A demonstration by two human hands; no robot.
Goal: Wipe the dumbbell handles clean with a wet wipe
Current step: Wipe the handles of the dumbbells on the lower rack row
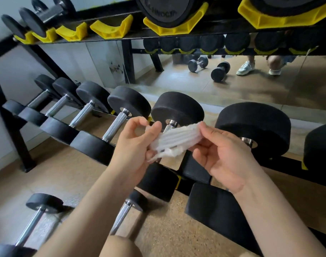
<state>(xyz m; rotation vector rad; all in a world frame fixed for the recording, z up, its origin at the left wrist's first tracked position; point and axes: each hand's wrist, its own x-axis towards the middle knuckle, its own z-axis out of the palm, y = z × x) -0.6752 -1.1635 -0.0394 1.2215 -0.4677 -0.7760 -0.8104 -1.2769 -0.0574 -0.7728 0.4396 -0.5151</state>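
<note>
Here, one white wet wipe (pixel 174 140) is stretched between two hands. The left hand (pixel 132 151) pinches its left end and the right hand (pixel 227 160) its right end. Behind the wipe seven dumbbells (pixel 115 125) lie on the rack (pixel 19 145); below it, two floor dumbbells (pixel 31 225).

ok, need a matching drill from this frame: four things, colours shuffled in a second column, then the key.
Things:
1 wet wipe
2 empty cradle on the top shelf
3 dumbbell handle on the lower rack
4 dumbbell head on the lower rack

Colours:
A black
B white
C silver
D yellow

Pairs: 1-B, 2-D, 3-C, 4-A
</note>
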